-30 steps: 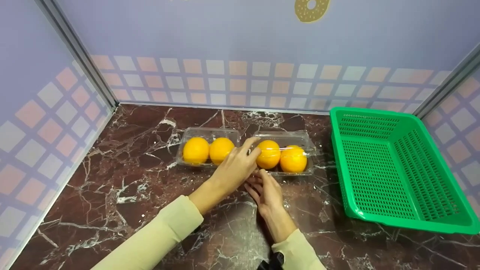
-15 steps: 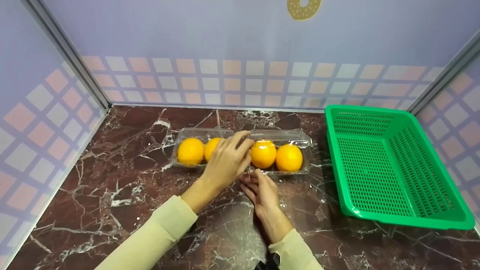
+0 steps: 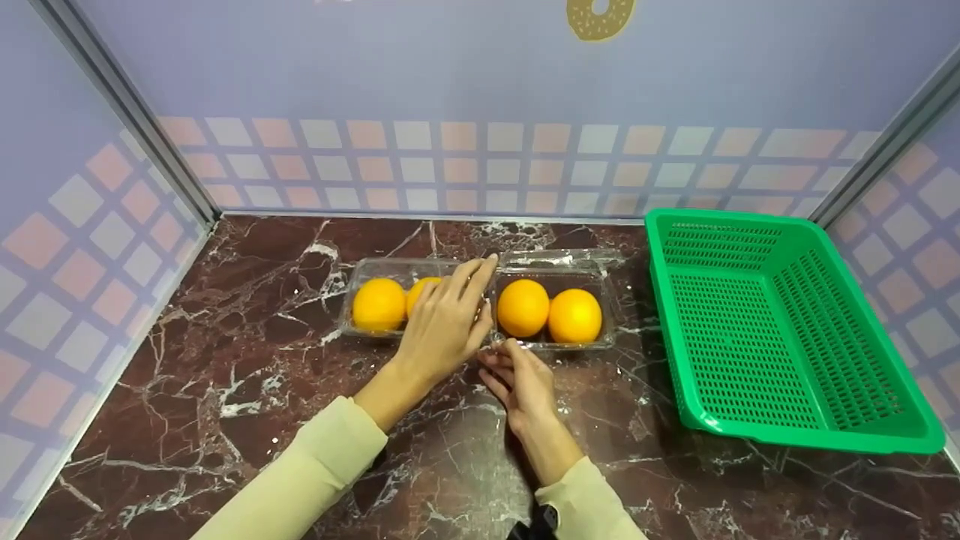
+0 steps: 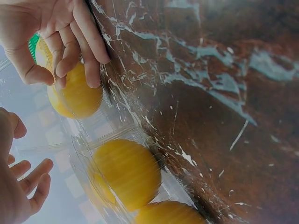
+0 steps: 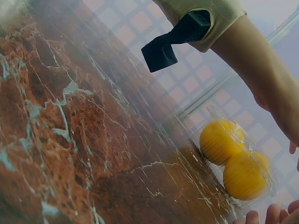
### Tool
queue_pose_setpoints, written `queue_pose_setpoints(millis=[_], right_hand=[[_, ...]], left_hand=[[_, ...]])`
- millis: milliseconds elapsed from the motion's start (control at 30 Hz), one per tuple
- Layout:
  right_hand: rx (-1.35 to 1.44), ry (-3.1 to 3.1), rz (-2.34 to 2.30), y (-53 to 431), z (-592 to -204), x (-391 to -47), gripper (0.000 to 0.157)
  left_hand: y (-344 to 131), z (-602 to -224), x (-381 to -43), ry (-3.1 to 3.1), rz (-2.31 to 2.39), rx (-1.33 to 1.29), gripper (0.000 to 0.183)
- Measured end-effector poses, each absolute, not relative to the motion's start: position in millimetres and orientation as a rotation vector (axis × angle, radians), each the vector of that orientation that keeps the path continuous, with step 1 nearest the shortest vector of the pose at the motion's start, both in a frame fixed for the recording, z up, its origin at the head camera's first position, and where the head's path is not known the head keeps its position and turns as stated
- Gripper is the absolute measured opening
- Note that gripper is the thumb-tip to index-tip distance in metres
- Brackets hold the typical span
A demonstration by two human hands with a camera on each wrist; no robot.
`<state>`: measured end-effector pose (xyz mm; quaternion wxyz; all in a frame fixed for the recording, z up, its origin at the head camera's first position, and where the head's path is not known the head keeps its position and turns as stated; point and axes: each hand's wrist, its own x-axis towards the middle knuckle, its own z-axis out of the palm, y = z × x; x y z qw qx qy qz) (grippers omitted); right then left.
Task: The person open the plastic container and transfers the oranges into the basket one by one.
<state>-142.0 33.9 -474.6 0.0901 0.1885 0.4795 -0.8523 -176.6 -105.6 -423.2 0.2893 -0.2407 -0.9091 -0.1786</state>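
Note:
Two clear plastic clamshell boxes stand side by side on the marbled table, with two oranges in each. The right clamshell box [image 3: 611, 330] has its lid [image 3: 559, 259] swung back toward the wall, so its oranges [image 3: 523, 308] lie uncovered. My right hand [image 3: 529, 386] pinches that box's near left corner, with thumb and fingertips at the rim. My left hand [image 3: 442, 322] is raised, fingers extended, over the gap between the boxes and touching neither orange. It partly covers the left clamshell box [image 3: 349, 319] and one of its oranges [image 3: 379, 304] stays in full view.
A green perforated plastic basket [image 3: 660, 315] stands to the right of the boxes. Wall panels [image 3: 457, 75] with pink and white squares close off the back and both sides of the marbled table [image 3: 285, 420]. A black strap [image 3: 541, 519] sits at the right wrist.
The right box's lid has gone from over the oranges to back toward the wall. My left hand has let go of it and drawn left. My right hand stays at the corner.

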Motion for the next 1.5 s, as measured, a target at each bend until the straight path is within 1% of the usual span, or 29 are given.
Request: queue_pose_setpoints(millis=[200, 400, 967, 1233, 1333, 1500], right_hand=[[0.553, 1.428, -2.532, 33, -473, -143, 0.018], [0.558, 1.436, -2.528, 34, -473, -142, 0.017], [0.534, 1.431, -2.520, 35, -470, -141, 0.017], [0.519, 1.412, -2.516, 36, -472, -140, 0.018], [0.509, 1.408, -2.501, 38, -472, -139, 0.017], [0.486, 1.417, -2.501, 43, -470, -139, 0.011]], left_hand=[[-108, -427, -176, -2.475, -0.483, -0.626, 0.068], [-107, -432, -174, -2.543, -0.457, -0.646, 0.068], [-109, -444, -170, -2.622, -0.334, -0.721, 0.051], [-112, -448, -163, -2.625, -0.318, -0.800, 0.040], [-115, -448, -161, -2.641, -0.344, -0.835, 0.040], [-116, -446, -160, -2.664, -0.371, -0.872, 0.041]])
